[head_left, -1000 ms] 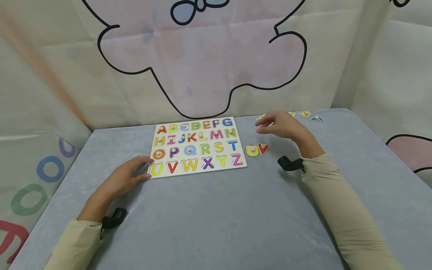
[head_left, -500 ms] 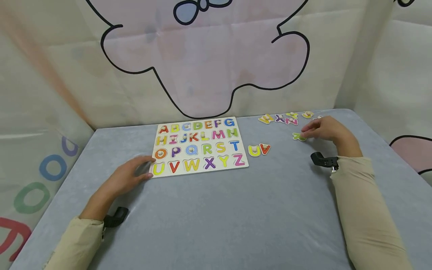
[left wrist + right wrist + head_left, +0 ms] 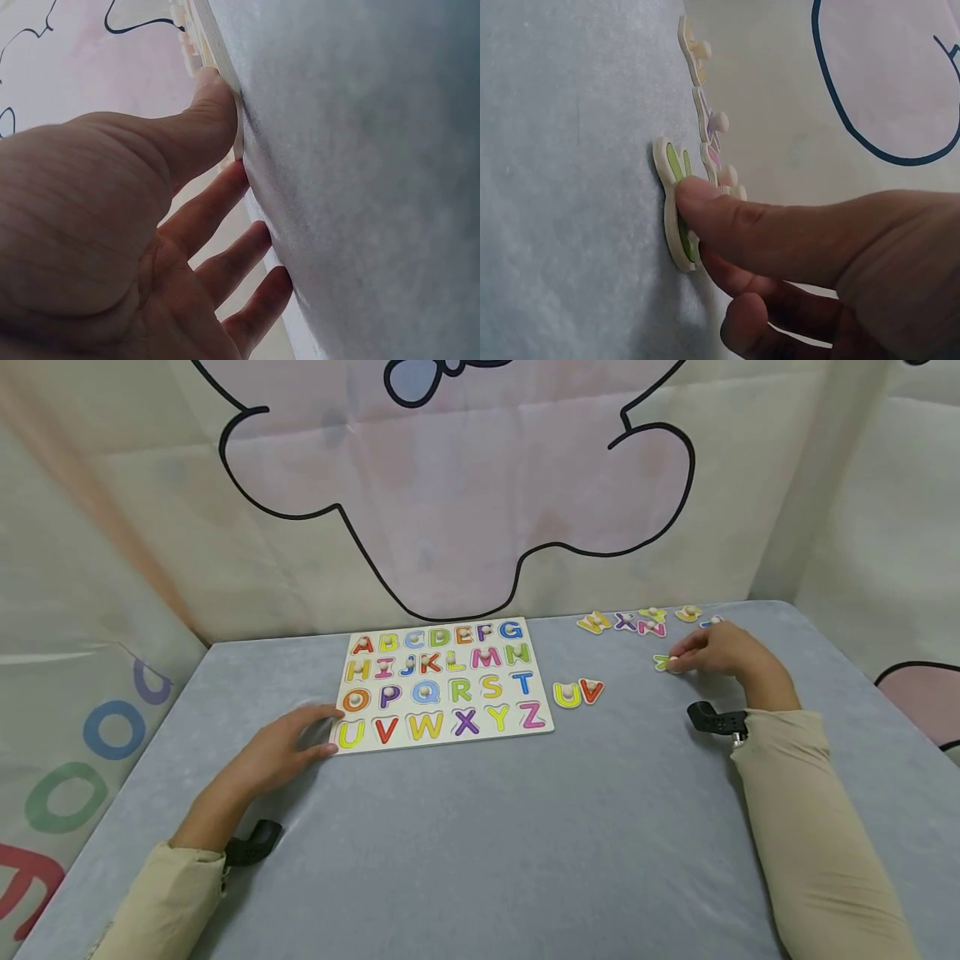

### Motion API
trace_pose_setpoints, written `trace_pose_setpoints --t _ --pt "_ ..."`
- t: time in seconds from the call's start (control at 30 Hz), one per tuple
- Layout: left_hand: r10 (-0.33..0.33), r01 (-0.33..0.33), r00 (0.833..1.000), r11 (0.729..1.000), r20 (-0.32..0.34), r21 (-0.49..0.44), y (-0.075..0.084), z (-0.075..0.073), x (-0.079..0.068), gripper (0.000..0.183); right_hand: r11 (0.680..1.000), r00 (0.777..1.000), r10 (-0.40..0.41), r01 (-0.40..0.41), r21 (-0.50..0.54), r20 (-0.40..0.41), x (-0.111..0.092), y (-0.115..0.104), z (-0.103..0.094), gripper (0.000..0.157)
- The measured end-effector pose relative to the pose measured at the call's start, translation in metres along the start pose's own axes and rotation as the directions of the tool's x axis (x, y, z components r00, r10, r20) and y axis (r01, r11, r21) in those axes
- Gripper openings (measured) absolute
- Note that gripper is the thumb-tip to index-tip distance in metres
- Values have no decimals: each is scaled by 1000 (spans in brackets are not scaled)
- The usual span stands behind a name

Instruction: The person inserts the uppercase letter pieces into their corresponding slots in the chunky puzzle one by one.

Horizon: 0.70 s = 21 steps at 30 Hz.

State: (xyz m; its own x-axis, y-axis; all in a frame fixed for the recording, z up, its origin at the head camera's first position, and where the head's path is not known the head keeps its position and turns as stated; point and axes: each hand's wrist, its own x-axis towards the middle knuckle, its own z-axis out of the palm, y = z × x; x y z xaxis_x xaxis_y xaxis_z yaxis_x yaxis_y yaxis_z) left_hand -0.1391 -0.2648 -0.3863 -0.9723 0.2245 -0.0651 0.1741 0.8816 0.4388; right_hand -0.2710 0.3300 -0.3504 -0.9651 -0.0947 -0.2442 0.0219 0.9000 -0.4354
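Note:
A white alphabet puzzle board (image 3: 442, 679) with colourful letters lies on the cloth-covered table. My left hand (image 3: 281, 758) touches its left edge, thumb near the front corner and fingers loosely extended. In the left wrist view the thumb (image 3: 210, 112) presses against the board's side edge (image 3: 217, 45). To the right, my right hand (image 3: 723, 658) pinches a green letter piece (image 3: 661, 662) between thumb and finger. The right wrist view shows this green piece (image 3: 673, 161) close over the cloth, its knob hidden by the thumb.
A yellow U piece (image 3: 567, 695) and a red V piece (image 3: 592, 692) lie right of the board. Along the table's back edge are several knobbed pieces, among them a purple X (image 3: 625, 622), a pink one (image 3: 652, 628) and a yellow one (image 3: 688, 613). Behind hangs a printed curtain (image 3: 450, 527).
My right hand has moved right from over the back pieces to the green piece and now pinches it. My left hand stays at the board's edge.

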Motion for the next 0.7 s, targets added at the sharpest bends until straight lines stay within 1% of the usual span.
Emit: trace_pose_setpoints --t 0.3,0.5,0.6,0.7 --pt "-15 15 1000 1000 8 0 1 0 0 54 996 995 -94 94 1 -26 -3 -15 2 39" --pt "-11 11 1000 1000 4 3 1 0 -1 54 987 988 -152 154 51 -34 1 -25 8 36" --pt "-10 10 1000 1000 2 3 1 0 -1 54 983 985 -170 172 66 -41 4 -28 11 34" --pt "5 -5 1000 1000 -6 2 0 1 -1 52 984 985 -163 166 68 -51 5 -29 14 36"
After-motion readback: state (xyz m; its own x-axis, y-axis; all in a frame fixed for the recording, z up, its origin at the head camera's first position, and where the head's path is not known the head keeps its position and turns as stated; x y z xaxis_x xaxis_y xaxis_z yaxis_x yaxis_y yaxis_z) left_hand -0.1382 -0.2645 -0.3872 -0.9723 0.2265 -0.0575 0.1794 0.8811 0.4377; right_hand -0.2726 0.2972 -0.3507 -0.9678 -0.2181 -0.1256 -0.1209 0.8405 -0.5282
